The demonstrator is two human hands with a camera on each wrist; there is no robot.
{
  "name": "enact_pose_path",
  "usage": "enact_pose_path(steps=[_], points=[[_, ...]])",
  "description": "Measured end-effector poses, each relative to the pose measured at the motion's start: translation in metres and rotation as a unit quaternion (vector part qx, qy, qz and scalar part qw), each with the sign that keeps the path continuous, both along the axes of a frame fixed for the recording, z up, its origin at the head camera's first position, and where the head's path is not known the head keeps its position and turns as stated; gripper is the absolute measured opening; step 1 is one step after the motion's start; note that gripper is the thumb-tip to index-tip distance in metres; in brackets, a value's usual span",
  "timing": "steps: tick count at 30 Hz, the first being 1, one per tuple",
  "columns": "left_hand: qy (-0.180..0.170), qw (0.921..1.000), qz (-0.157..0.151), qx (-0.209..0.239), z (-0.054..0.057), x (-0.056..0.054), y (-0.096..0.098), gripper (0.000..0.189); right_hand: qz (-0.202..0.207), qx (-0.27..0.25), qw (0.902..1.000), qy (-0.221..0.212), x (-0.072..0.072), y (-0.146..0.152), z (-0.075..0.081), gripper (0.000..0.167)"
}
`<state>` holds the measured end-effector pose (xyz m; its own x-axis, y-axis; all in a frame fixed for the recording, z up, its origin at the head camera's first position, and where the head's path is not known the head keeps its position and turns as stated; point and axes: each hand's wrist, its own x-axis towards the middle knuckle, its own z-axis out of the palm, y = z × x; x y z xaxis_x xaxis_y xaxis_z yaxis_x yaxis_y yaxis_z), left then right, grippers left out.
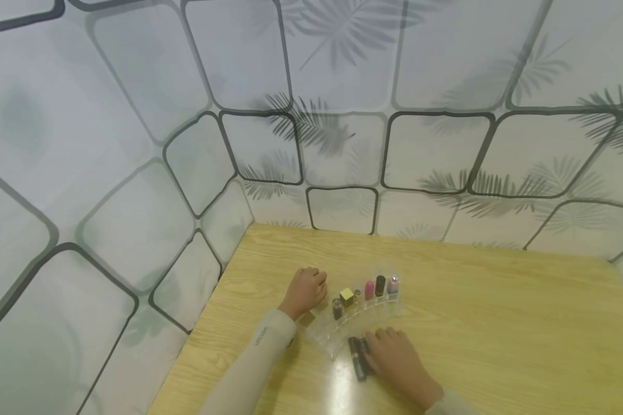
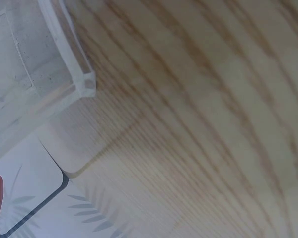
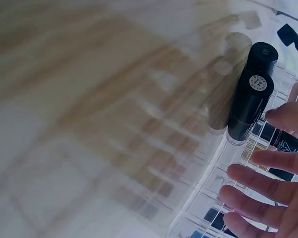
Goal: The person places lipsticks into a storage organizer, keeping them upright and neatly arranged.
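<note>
A clear plastic tiered cosmetics stand curves across the table, with its corner close up in the left wrist view. My left hand rests beside its left end, fingers loosely bent; only one finger shows in the left wrist view, apart from the stand. In front of the stand, two black lipstick-like tubes lie side by side. My right hand is beside them, thumb near the closer tube. The right wrist view shows its fingers spread and straight, and the black tubes' ends.
Along the stand's tier are a dark bottle, a yellow-topped box, a small tube, a pink item, a black tube and a purplish bottle. Patterned walls border the wooden table.
</note>
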<state>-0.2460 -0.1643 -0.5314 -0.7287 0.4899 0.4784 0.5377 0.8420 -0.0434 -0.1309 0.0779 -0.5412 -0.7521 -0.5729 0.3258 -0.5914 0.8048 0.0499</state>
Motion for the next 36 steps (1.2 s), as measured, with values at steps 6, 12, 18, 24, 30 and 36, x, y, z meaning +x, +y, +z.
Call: enact_pose_path(steps=[6,12,18,24,30,36], points=[[0.001,1.0,0.004,-0.006,0.0,0.0,-0.001,0.017,-0.002,0.007,0.9997,-0.022,0.002,0.004,0.001,0.028],[-0.002,0.9999,0.006,-0.009,0.0,0.0,0.0,0.017,-0.001,0.019,0.9994,-0.029,0.004,0.004,0.003,0.029],[-0.008,0.9999,0.005,-0.004,0.001,0.001,0.0,0.015,0.025,0.022,0.9989,-0.033,0.006,0.003,0.012,0.036],[-0.006,1.0,0.003,0.0,0.0,0.001,0.0,0.016,0.049,0.024,0.9973,-0.05,0.008,0.002,0.015,0.041],[-0.006,1.0,0.003,-0.001,-0.001,0.001,0.0,0.017,0.051,0.031,0.9973,-0.042,0.009,0.0,0.011,0.037],[-0.014,0.9999,0.007,-0.005,0.0,0.001,0.0,0.015,0.051,0.025,0.9974,-0.044,0.007,0.0,0.007,0.034]])
